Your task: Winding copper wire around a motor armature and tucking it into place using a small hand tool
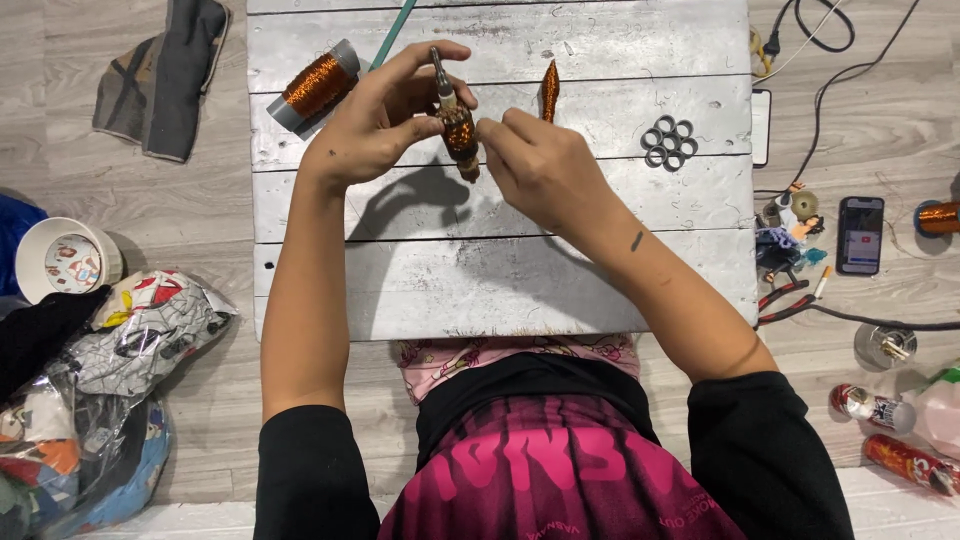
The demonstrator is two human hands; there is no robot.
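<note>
My left hand (385, 115) grips a small rod-like part wound with copper wire (459, 128), its metal tip pointing away from me. My right hand (535, 160) pinches at the coil's lower right side, fingers closed on the wire there. Both hands hover over a silver-painted wooden board (500, 270). A large spool of copper wire (315, 85) lies on the board to the left of my hands. A copper-wound cone-shaped piece (549, 90) lies just beyond my right hand.
A cluster of grey rings (668, 142) sits at the board's right. On the floor to the right lie a phone (860, 234), red-handled pliers (785, 303), cables, another copper spool (938, 217) and cans (875, 407). A paper cup (65, 258) and bags lie left.
</note>
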